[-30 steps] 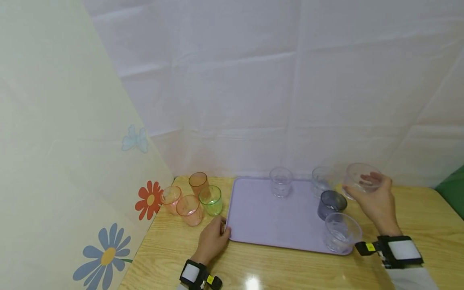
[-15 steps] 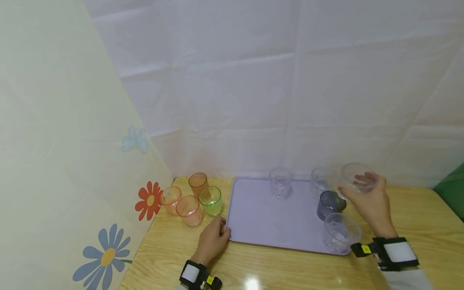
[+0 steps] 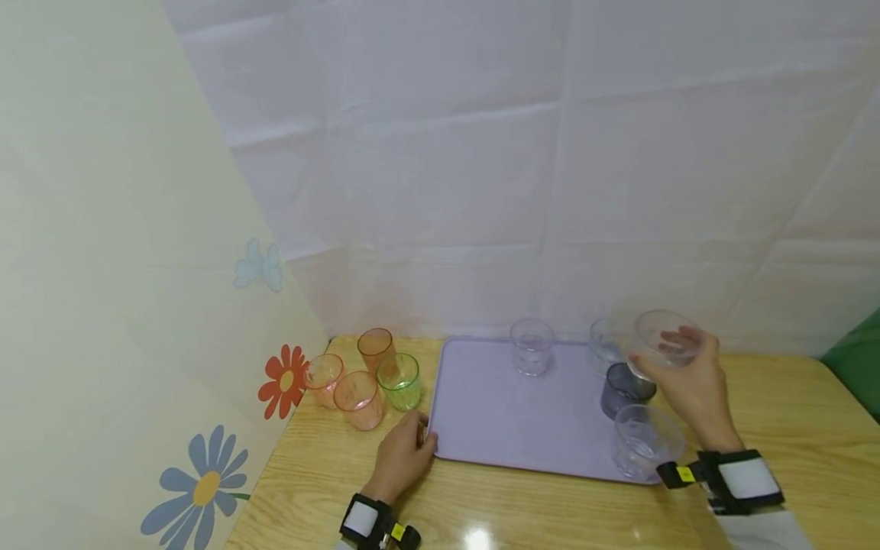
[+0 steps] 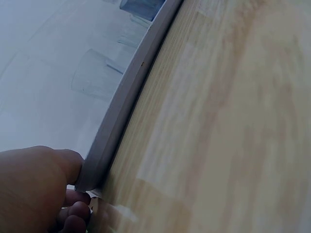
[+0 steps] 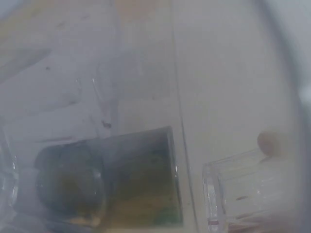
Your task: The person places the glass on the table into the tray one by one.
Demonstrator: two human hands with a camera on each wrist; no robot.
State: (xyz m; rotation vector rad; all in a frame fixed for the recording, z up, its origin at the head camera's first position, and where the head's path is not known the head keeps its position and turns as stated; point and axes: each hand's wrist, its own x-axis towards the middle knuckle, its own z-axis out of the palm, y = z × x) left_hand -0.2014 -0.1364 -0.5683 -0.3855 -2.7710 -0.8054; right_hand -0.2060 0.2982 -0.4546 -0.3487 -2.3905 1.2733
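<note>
My left hand (image 3: 402,456) holds the near left corner of a lilac tray (image 3: 516,416); in the left wrist view the thumb lies against the tray's rim (image 4: 119,114) and curled fingers sit below. My right hand (image 3: 697,389) grips a clear glass (image 3: 656,344), raised at the tray's back right. The right wrist view shows part of this glass (image 5: 238,191) with a fingertip on it. On the tray stand a dark grey glass (image 3: 624,393), a clear glass (image 3: 639,451) at the front right corner, another clear glass (image 3: 532,351) toward the back, and one partly hidden (image 3: 603,351).
Left of the tray, several coloured glasses stand close together on the wooden table: a green one (image 3: 404,386), a brown one (image 3: 374,347), and pinkish ones (image 3: 360,405). A white cloth (image 3: 440,191) hangs behind. Something green (image 3: 855,347) is at the right edge.
My right hand has moved left with the clear glass, closer to the dark grey glass. My left hand stays at the tray's corner.
</note>
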